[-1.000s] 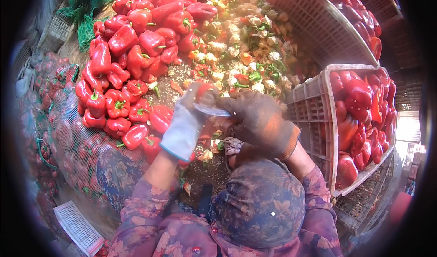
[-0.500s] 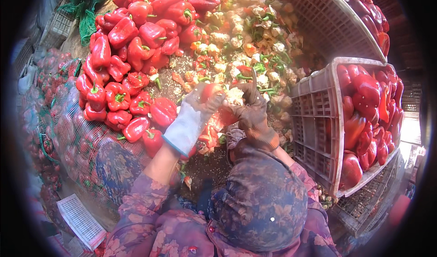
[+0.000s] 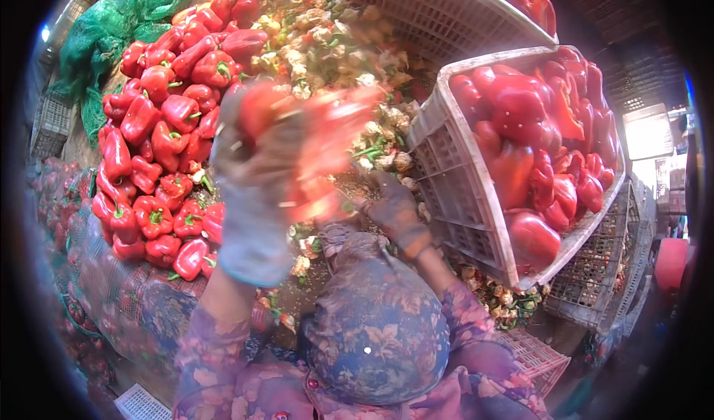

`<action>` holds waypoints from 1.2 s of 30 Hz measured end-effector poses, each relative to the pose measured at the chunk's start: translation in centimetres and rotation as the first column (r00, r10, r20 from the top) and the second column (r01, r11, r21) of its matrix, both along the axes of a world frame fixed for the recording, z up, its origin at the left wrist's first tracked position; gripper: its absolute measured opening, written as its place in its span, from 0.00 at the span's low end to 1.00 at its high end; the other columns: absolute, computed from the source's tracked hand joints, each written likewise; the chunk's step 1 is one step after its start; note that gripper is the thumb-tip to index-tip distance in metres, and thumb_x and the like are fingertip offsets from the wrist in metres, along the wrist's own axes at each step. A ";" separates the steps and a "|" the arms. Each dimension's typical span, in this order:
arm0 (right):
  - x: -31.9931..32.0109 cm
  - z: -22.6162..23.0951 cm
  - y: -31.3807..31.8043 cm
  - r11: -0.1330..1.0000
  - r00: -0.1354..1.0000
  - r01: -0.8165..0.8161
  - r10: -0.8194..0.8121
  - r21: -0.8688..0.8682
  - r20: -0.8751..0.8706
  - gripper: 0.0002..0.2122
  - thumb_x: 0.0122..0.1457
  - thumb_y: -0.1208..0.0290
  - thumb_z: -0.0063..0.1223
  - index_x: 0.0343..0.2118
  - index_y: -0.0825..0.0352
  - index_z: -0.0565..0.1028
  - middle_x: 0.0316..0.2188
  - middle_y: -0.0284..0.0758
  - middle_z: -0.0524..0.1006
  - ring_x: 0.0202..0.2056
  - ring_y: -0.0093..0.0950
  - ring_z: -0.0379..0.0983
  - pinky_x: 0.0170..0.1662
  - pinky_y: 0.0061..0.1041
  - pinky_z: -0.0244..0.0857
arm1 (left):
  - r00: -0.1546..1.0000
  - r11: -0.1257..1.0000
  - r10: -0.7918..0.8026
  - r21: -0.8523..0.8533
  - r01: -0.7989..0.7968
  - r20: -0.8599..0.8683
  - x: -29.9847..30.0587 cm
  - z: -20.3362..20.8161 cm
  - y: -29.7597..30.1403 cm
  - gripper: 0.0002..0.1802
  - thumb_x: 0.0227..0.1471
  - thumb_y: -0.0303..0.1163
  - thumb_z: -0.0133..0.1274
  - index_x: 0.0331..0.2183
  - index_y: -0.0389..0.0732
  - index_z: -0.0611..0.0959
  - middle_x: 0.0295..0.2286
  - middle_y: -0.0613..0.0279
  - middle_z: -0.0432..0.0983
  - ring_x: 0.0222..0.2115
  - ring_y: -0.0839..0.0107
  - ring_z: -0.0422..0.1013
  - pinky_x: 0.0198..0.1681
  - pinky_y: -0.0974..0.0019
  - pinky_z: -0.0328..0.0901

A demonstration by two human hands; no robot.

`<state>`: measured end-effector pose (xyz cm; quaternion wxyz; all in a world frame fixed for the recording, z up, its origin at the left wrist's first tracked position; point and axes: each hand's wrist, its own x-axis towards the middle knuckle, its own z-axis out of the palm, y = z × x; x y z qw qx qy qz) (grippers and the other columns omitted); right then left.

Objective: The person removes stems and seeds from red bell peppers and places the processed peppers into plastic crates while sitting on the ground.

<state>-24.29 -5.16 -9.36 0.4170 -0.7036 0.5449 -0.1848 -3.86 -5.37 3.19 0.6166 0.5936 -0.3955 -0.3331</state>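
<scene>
The person's left hand [image 3: 253, 197], in a pale grey-blue work glove, was up high and smeared with motion blur, fingers curled around a glossy red bell pepper [image 3: 262, 109] that poked out above the fingertips. Just right of those fingers there was a second red pepper shape [image 3: 327, 148], blurred so badly I honestly couldn't tell if anything gripped it or if it was loose in the air. The right hand [image 3: 394, 212], in a dark, grimy brown glove, sat lower, fingers bent, but whether they were clenched on something I couldn't make out. Off to the left of the left fingers lay a big heap of whole red bell peppers with green stems [image 3: 160, 145], and beyond the fingertips a mound of pale cut cores and green stem scraps [image 3: 331, 44]. Right of the right hand's fingers stood a tilted grey plastic lattice crate [image 3: 454, 189] full of red pepper pieces [image 3: 528, 137].
</scene>
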 end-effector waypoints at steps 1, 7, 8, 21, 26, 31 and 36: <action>-1.1 0.7 0.5 0.998 0.996 0.055 -0.057 0.035 0.065 0.23 0.56 0.65 0.56 0.54 0.66 0.69 0.43 0.45 0.76 0.47 0.43 0.71 0.50 0.34 0.65 | 0.960 0.972 -0.151 -0.140 0.187 0.235 -2.5 0.9 -1.8 0.15 0.56 0.37 0.51 0.43 0.41 0.78 0.36 0.63 0.76 0.39 0.69 0.70 0.46 0.65 0.64; -3.5 4.3 1.4 0.937 0.892 0.292 -0.340 0.192 0.298 0.21 0.59 0.65 0.53 0.54 0.67 0.68 0.43 0.43 0.76 0.40 0.36 0.73 0.41 0.28 0.66 | 0.333 0.433 0.146 -0.362 0.825 0.932 -21.4 2.6 -7.0 0.20 0.53 0.47 0.46 0.42 0.48 0.80 0.39 0.56 0.76 0.48 0.53 0.68 0.55 0.49 0.58; -2.1 4.0 1.2 0.942 0.888 0.265 -0.322 0.207 0.328 0.21 0.60 0.64 0.52 0.54 0.67 0.68 0.43 0.43 0.76 0.39 0.34 0.73 0.40 0.27 0.66 | 0.381 0.424 0.021 -0.354 0.834 0.924 -20.6 1.7 -6.3 0.20 0.49 0.45 0.50 0.42 0.46 0.80 0.41 0.54 0.75 0.51 0.52 0.66 0.59 0.47 0.55; 3.9 2.4 -0.2 0.572 0.602 -0.238 -0.547 0.785 0.581 0.16 0.63 0.67 0.49 0.52 0.66 0.68 0.31 0.36 0.78 0.24 0.23 0.74 0.18 0.19 0.64 | -0.111 0.744 -0.657 0.617 -0.255 0.746 20.2 -19.2 16.3 0.18 0.50 0.32 0.46 0.44 0.45 0.79 0.47 0.51 0.65 0.38 0.55 0.73 0.46 0.50 0.65; 4.9 0.8 -0.7 0.515 0.717 -0.171 -0.520 0.840 0.465 0.14 0.61 0.70 0.52 0.48 0.68 0.69 0.30 0.35 0.78 0.22 0.22 0.72 0.19 0.19 0.64 | -0.120 0.424 -0.905 0.889 -0.174 0.408 17.6 -15.5 10.7 0.22 0.45 0.33 0.51 0.46 0.49 0.78 0.51 0.51 0.67 0.47 0.55 0.69 0.48 0.49 0.64; 9.6 -1.2 -2.1 0.607 0.837 -0.204 -0.298 0.768 0.459 0.16 0.59 0.69 0.54 0.48 0.70 0.70 0.30 0.36 0.78 0.24 0.25 0.74 0.24 0.22 0.66 | -0.090 0.869 -0.492 0.494 -0.003 0.866 16.5 -13.2 11.0 0.20 0.37 0.33 0.58 0.39 0.46 0.79 0.40 0.56 0.73 0.44 0.53 0.69 0.47 0.51 0.64; 14.3 2.3 -2.5 0.451 0.869 -0.376 -0.132 0.809 0.477 0.16 0.60 0.57 0.51 0.34 0.69 0.74 0.24 0.32 0.76 0.26 0.22 0.74 0.27 0.18 0.63 | 0.197 0.951 -0.130 0.066 0.302 0.972 13.2 -10.9 9.0 0.11 0.35 0.32 0.55 0.28 0.47 0.77 0.29 0.63 0.69 0.35 0.64 0.70 0.52 0.49 0.64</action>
